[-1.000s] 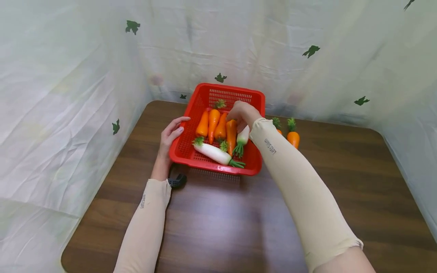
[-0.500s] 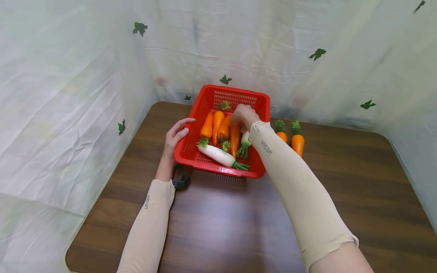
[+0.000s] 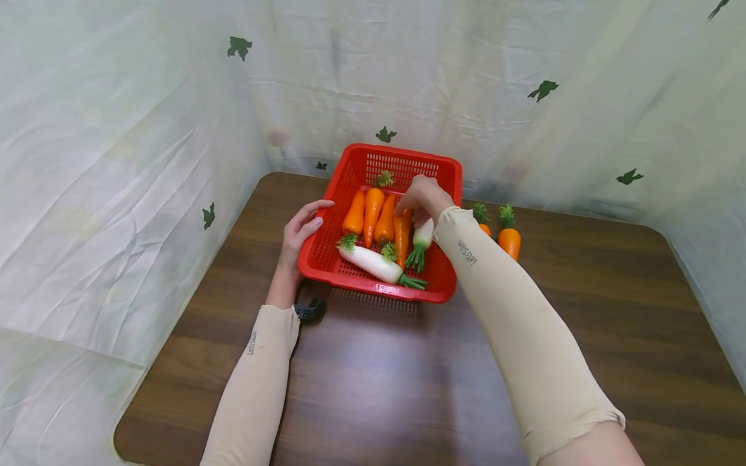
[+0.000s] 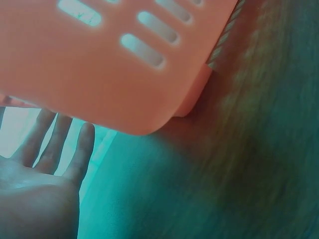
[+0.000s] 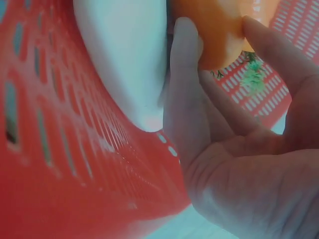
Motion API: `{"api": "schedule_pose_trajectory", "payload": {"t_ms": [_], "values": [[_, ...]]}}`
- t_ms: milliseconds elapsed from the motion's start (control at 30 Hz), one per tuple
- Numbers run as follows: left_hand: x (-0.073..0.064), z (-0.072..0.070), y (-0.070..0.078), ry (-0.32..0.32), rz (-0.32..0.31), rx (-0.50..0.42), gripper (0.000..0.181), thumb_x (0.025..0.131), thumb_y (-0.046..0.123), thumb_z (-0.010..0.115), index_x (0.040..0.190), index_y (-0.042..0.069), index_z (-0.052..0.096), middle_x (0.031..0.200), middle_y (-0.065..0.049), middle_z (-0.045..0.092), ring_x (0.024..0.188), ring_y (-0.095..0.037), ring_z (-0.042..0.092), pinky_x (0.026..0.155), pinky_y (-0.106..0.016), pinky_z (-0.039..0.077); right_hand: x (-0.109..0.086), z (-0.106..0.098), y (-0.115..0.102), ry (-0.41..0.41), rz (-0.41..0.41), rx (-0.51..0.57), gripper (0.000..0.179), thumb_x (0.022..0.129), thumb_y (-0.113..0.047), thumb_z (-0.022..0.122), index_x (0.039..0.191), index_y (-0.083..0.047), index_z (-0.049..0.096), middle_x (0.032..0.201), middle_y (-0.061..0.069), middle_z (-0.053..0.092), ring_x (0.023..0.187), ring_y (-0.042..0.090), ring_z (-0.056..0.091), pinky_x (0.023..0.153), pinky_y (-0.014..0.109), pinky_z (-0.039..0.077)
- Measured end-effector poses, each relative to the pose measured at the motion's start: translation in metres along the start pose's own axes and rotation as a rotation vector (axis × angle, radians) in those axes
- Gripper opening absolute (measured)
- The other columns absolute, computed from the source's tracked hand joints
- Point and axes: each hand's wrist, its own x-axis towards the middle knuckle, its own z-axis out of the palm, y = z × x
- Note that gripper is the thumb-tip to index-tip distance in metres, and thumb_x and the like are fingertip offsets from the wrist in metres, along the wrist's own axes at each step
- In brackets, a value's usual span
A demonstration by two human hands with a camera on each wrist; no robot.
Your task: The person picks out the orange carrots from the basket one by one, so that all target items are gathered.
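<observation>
Inside the red basket (image 3: pixel 373 287) my right hand (image 3: pixel 424 195) pinches the upper end of an orange carrot (image 3: pixel 401 239) between thumb and fingers. The right wrist view shows the carrot's rounded end (image 5: pixel 214 35) between the fingertips, with a white radish (image 5: pixel 127 55) alongside. My left hand (image 3: pixel 296 234) touches the basket's left side, its fingers straight and thumb by the rim; in the left wrist view these fingers (image 4: pixel 82 149) reach up at the basket's edge. Another white radish (image 3: pixel 370 261) lies across the near side, and several carrots (image 3: pixel 353 217) lie to the left.
Outside the basket, two carrots (image 3: pixel 509 242) with green tops lie on the brown wooden table (image 3: pixel 612 310), one partly hidden by the right sleeve (image 3: pixel 513 304). A pale cloth curtain (image 3: pixel 466 77) encloses the back and sides.
The whole view shifts slightly at first. Over the last half second my right hand moves a little to the right in the basket, and the carrot shifts slightly with it. My left hand stays at the basket.
</observation>
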Motion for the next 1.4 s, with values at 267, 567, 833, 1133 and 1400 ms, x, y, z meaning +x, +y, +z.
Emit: {"api": "schedule_pose_trajectory", "payload": {"t_ms": [267, 567, 833, 1133, 1400], "values": [[0.000, 0.000, -0.001, -0.004, -0.005, 0.008, 0.041, 0.104, 0.013, 0.050, 0.141, -0.002, 0.058, 0.143, -0.024, 0.056, 0.122, -0.036, 0.055, 0.101, -0.032, 0.057, -0.006, -0.008, 0.001, 0.019, -0.037, 0.042, 0.042, 0.091, -0.020, 0.082, 0.121, -0.001, 0.059, 0.116, 0.017, 0.060, 0.113, 0.038, 0.071, 0.098, 0.045, 0.061], [0.001, 0.000, 0.000, 0.004, -0.003, 0.021, 0.042, 0.103, 0.012, 0.051, 0.141, -0.001, 0.059, 0.142, -0.020, 0.058, 0.123, -0.036, 0.056, 0.100, -0.032, 0.058, -0.017, -0.027, 0.000, 0.052, -0.092, 0.105, 0.037, 0.090, -0.022, 0.083, 0.107, -0.003, 0.055, 0.100, 0.013, 0.064, 0.111, 0.037, 0.073, 0.093, 0.046, 0.063], [0.002, 0.000, -0.003, 0.004, 0.016, 0.028, 0.041, 0.103, 0.016, 0.052, 0.139, 0.001, 0.062, 0.138, -0.019, 0.060, 0.121, -0.032, 0.058, 0.101, -0.032, 0.056, -0.032, -0.044, 0.005, 0.030, -0.188, 0.162, 0.026, 0.092, -0.020, 0.082, 0.087, -0.003, 0.063, 0.062, 0.002, 0.060, 0.065, 0.018, 0.066, 0.085, 0.042, 0.065], [0.003, -0.001, -0.005, 0.007, 0.015, 0.014, 0.042, 0.103, 0.015, 0.052, 0.140, -0.002, 0.060, 0.139, -0.024, 0.058, 0.120, -0.035, 0.058, 0.099, -0.032, 0.057, -0.048, -0.055, 0.022, 0.037, -0.288, 0.234, 0.029, 0.092, -0.024, 0.083, 0.084, 0.002, 0.071, 0.081, 0.008, 0.075, 0.071, 0.023, 0.069, 0.075, 0.036, 0.065], [0.002, -0.001, -0.004, 0.008, 0.004, 0.011, 0.042, 0.103, 0.014, 0.052, 0.141, -0.002, 0.059, 0.141, -0.022, 0.058, 0.123, -0.035, 0.057, 0.101, -0.033, 0.056, -0.054, -0.063, 0.045, 0.014, -0.300, 0.306, 0.039, 0.095, -0.023, 0.080, 0.118, 0.008, 0.074, 0.105, 0.014, 0.078, 0.083, 0.024, 0.076, 0.092, 0.044, 0.063]]}}
